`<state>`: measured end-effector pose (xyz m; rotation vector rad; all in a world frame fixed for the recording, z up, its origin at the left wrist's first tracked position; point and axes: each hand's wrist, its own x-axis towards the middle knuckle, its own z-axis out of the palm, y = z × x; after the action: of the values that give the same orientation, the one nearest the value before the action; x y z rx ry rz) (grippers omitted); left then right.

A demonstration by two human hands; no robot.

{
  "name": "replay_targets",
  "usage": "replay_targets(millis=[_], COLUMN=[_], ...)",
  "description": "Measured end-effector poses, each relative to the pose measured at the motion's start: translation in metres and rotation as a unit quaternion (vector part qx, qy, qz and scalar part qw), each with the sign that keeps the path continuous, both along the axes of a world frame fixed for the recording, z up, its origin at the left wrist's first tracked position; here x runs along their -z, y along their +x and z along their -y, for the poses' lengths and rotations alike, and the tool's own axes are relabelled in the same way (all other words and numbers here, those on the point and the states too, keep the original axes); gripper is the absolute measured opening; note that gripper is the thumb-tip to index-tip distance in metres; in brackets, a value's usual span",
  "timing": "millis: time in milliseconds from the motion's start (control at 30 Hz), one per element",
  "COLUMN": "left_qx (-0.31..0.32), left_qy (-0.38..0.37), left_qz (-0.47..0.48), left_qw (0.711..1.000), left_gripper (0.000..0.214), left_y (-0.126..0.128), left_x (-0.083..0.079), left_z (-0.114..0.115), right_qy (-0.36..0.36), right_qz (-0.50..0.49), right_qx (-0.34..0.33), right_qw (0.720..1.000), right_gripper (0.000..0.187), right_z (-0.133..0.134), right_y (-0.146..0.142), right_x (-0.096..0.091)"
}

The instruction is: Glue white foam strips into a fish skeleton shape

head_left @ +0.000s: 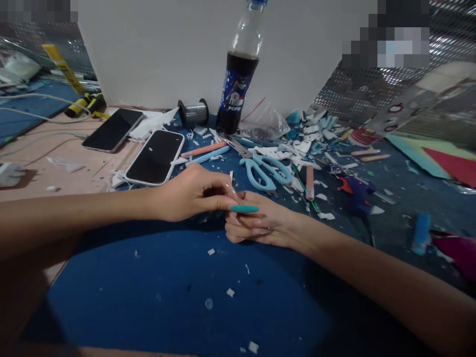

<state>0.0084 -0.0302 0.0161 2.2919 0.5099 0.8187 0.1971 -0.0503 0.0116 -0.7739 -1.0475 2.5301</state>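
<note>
Head view: I've got the left hand (189,193) pinching a slim teal piece (245,209) at the fingertips, near the light-blue scissors (266,169); right hand (277,220) curls beside it, can't tell if it's gripping.

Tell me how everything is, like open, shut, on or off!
Teal piece: pinched by left fingers
Pepsi bottle: capped, partly full, upright
Scissors: lying down, blades' opening unclear
Black phone: screen dark
White-edged phone: screen dark
Clear bag: crumpled
Spool: on its side, wound
Glue gun: small red light on
</note>
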Motion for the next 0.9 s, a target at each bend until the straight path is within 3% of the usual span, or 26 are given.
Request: replay_targets(millis=[100, 233, 367, 467, 567, 667, 733, 800, 900], left_qx=[-0.015, -0.009, -0.074, -0.079, -0.111, -0.237, -0.318, -0.333, -0.326], left_qy=[0.009, 0.054, 0.109, 0.164, 0.237, 0.297, 0.329, 0.321, 0.258], left_qz=[0.002, 0.009, 0.015, -0.016, -0.071, -0.176, -0.320, -0.500, -0.566], left_qw=[1.000, 0.998, 0.991, 0.983, 0.963, 0.908, 0.830, 0.732, 0.712], left_gripper=[0.013, 0.024, 0.018, 0.023, 0.035, 0.035, 0.029, 0.022, 0.026], left_y=[0.001, 0.001, -0.002, -0.007, -0.014, -0.020, -0.022, -0.022, -0.016], left_x=[0.001, 0.005, 0.006, 0.002, -0.008, -0.020, -0.026, -0.027, -0.022], left_z=[0.001, 0.002, 0.009, 0.009, 0.001, -0.004, 0.001, 0.012, 0.029], right_qy=[-0.003, -0.010, 0.024, 0.036, 0.057, 0.078, 0.096, 0.124, 0.175], right_qz=[0.008, 0.004, -0.003, -0.017, -0.005, 0.048, 0.092, 0.134, 0.166], right_qx=[0.029, 0.068, 0.082, 0.090, 0.141, 0.187, 0.213, 0.237, 0.261], right_qw=[1.000, 0.998, 0.996, 0.995, 0.988, 0.978, 0.968, 0.954, 0.935], right_gripper=[0.047, 0.047, 0.037, 0.030, 0.030, 0.035, 0.038, 0.039, 0.038], right_z=[0.002, 0.004, 0.006, 0.005, 0.006, 0.008, 0.010, 0.012, 0.013], right_y=[0.000, 0.001, 0.001, 0.001, 0.000, -0.002, -0.001, 0.001, 0.006], right_x=[0.000, -0.001, 0.002, 0.005, 0.007, 0.006, 0.004, 0.003, 0.004])
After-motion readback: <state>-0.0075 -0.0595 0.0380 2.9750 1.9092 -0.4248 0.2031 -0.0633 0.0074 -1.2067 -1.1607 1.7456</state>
